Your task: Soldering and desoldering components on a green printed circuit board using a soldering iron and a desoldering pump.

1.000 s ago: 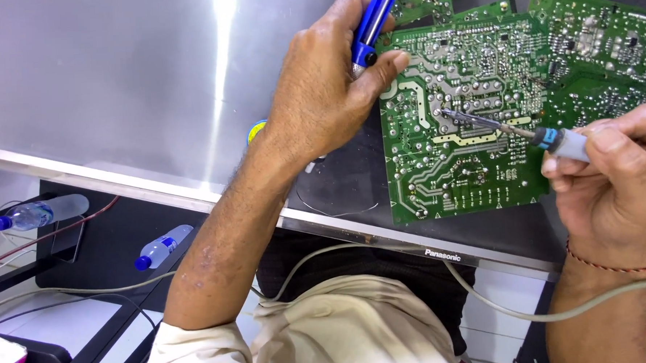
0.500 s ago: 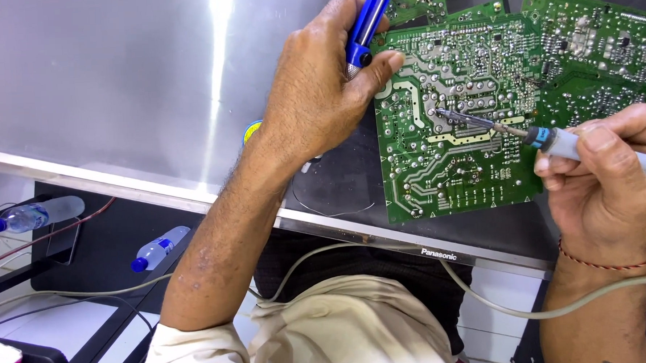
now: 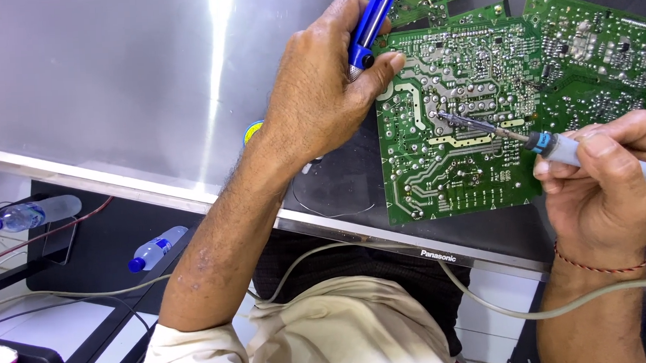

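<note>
Green printed circuit board (image 3: 466, 132) lies solder-side up on a flat grey metal panel (image 3: 152, 87). Left hand (image 3: 319, 94) fingers wrap a blue tube-shaped desoldering pump (image 3: 371, 20) at the board's edge. Right hand (image 3: 606, 184) fingers pinch a grey-handled soldering iron (image 3: 554, 146), tip touching the board.

Bright, sharp; glare streak on metal panel (image 3: 152, 87)

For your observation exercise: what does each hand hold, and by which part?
The left hand grips a blue desoldering pump around its lower barrel; the right hand holds a soldering iron by its grey handle.
</note>
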